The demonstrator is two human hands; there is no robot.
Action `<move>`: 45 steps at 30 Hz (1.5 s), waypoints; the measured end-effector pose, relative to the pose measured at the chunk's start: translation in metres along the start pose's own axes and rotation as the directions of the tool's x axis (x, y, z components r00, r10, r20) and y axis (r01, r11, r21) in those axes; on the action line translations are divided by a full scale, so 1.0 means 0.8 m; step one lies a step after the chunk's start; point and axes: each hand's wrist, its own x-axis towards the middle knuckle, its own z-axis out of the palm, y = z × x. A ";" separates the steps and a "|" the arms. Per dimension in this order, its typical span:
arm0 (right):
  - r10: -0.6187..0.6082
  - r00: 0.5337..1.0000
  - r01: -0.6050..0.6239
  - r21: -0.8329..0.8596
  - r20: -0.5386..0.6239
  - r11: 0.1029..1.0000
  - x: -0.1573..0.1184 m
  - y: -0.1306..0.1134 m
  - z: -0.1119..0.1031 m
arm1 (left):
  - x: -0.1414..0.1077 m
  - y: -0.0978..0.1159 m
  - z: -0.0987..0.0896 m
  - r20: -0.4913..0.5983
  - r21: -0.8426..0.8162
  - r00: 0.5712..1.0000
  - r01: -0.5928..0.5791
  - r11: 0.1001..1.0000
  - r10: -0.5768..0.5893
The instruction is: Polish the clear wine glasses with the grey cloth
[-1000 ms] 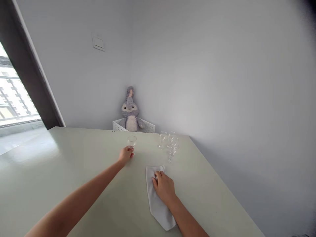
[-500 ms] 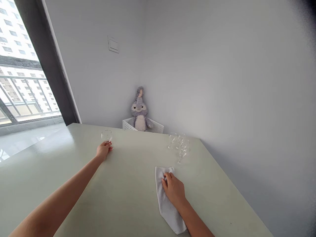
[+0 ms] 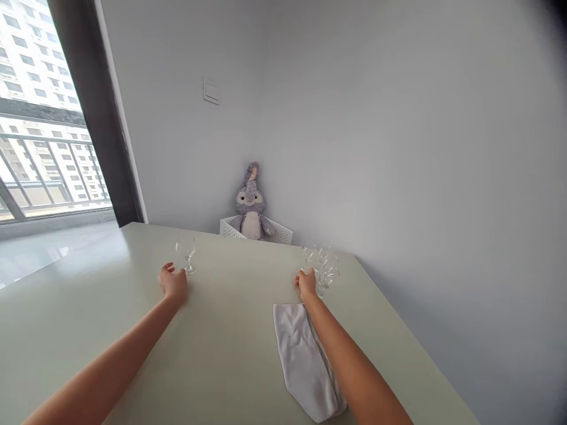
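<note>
A clear stemmed glass (image 3: 185,248) stands upright at the left of the pale green table (image 3: 221,330). My left hand (image 3: 173,283) is just in front of its base, fingers apart and holding nothing. On the right, several similar glasses (image 3: 328,268) are grouped close together. My right hand (image 3: 306,283) is at the left front of that group, thumb and fingers curled by the nearest stems; whether it grips one is hidden. A white cloth (image 3: 301,360) lies flat on the table, partly under my right forearm in view.
Behind the table's far edge, a grey plush toy (image 3: 251,206) sits in a white perforated basket (image 3: 281,234) in the wall corner. A wall (image 3: 398,177) runs along the right side. At the left is a window (image 3: 44,118).
My left hand has let go of the left glass and drawn back towards me. My right hand has left the cloth and moved forward to the grouped glasses.
</note>
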 end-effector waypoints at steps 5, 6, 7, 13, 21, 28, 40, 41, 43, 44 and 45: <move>0.048 0.997 -0.042 0.096 -0.061 0.995 0.050 0.003 0.019 | -0.044 -0.010 -0.008 -0.004 0.044 0.996 -0.086 0.995 0.086; 0.052 0.997 -0.046 0.109 -0.051 0.993 0.051 0.003 0.023 | -0.050 -0.010 -0.007 0.024 0.044 0.995 -0.102 0.994 0.101; 0.054 0.998 -0.050 0.121 -0.036 0.991 0.050 0.003 0.029 | -0.056 -0.010 -0.006 0.057 0.045 0.992 -0.115 0.992 0.113; 0.016 0.984 -0.049 0.184 0.178 0.982 -0.019 -0.001 0.089 | -0.092 0.002 0.010 0.345 0.049 0.928 -0.167 0.985 0.140; -0.014 0.819 -0.129 0.209 0.573 0.969 -0.149 -0.032 0.147 | -0.144 0.019 0.048 0.527 -0.014 0.838 -0.155 0.988 0.139; 0.019 0.798 -0.080 0.075 0.602 0.994 -0.177 -0.055 0.070 | -0.097 0.006 0.023 0.368 0.026 0.925 -0.112 0.993 0.094; 0.152 0.924 -0.159 -0.009 0.350 0.987 -0.101 0.021 -0.151 | -0.002 -0.005 -0.038 0.198 -0.021 0.980 -0.012 1.000 0.016; 0.155 0.944 -0.166 0.015 0.290 0.986 -0.093 0.027 -0.159 | -0.001 -0.005 -0.039 0.204 -0.032 0.979 -0.005 0.999 0.012; 0.167 0.968 -0.184 0.078 0.186 0.980 -0.079 0.037 -0.169 | -0.001 -0.004 -0.041 0.224 -0.053 0.975 0.010 0.999 0.002; 0.179 0.973 -0.197 0.117 0.147 0.974 -0.073 0.040 -0.171 | -0.001 -0.003 -0.041 0.234 -0.062 0.972 0.018 0.998 -0.003; 0.193 0.974 -0.210 0.157 0.117 0.965 -0.068 0.042 -0.172 | -0.002 -0.003 -0.042 0.242 -0.070 0.970 0.026 0.997 -0.008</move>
